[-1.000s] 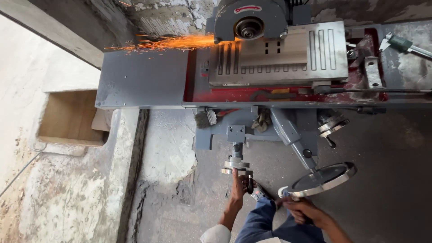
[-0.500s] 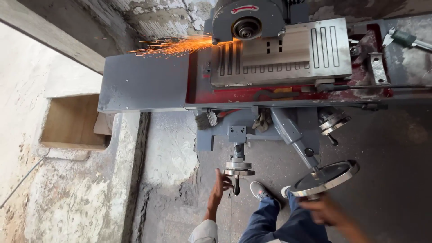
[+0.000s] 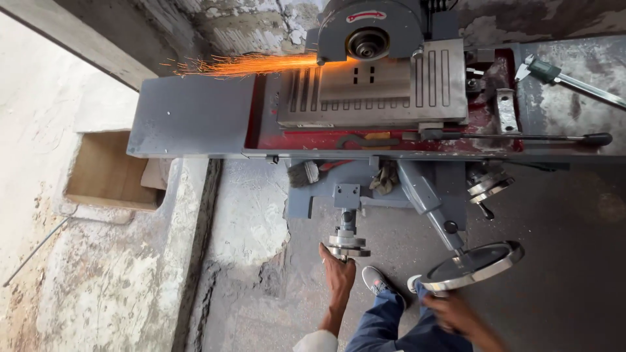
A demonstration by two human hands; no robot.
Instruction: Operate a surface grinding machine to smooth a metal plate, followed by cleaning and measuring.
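Hands at the handwheels of a surface grinder throwing sparks.

Left hand (image 3: 338,274) reaches up to the small handwheel (image 3: 347,244) below the machine's front, fingers touching its rim with the grip loose, not clenched. Right hand (image 3: 456,314) is blurred just beneath the large chrome handwheel (image 3: 473,266); I cannot tell whether its grip is closed. Above, the grinding wheel guard (image 3: 368,29) sits over the slotted grey table (image 3: 385,88), and orange sparks (image 3: 248,64) stream left. A brush (image 3: 305,173) hangs beneath the table.
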